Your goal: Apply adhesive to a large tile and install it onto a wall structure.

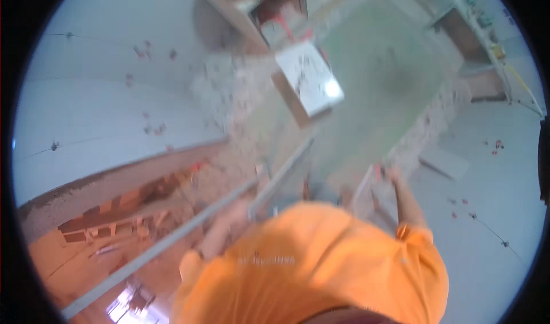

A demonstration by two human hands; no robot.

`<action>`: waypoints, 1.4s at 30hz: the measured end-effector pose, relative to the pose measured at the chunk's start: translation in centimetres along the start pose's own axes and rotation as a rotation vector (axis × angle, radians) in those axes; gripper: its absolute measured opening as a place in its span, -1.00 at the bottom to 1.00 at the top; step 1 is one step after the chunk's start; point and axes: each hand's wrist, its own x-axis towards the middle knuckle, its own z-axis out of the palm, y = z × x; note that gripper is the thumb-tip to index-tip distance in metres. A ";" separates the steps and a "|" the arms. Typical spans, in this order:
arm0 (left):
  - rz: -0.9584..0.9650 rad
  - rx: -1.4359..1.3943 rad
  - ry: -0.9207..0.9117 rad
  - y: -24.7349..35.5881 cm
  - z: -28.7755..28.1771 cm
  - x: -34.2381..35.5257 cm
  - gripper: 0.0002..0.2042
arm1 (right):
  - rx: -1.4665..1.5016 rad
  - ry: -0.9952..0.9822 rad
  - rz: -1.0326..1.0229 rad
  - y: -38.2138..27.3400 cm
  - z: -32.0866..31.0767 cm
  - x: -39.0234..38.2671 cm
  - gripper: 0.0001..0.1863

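Note:
Motion blur smears much of the picture. My left hand point(234, 214) is low at centre left, beside a long grey bar point(166, 241) that runs from the lower left toward the middle. A shorter pale bar point(283, 172) slants up and right from near the same hand. The blur hides whether its fingers grip either bar. At the right, my right hand point(393, 176) is closed around or against a blurred object with a red part point(377, 173). A thin pale strip point(362, 186) slopes down and left beside it.
A white slab or box point(309, 78) with dark marks lies ahead on a greenish floor point(372, 89). Large pale tiles point(126, 95) with small red pieces lie left, more tiles point(487, 169) right. A cabinet-like unit point(278, 15) stands far, rubble-like clutter point(137, 218) lower left.

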 end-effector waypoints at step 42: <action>0.241 -0.380 0.358 50.0 -66.0 26.0 -0.73 | 1.707 -0.901 0.150 -17.8 -52.3 59.6 -0.87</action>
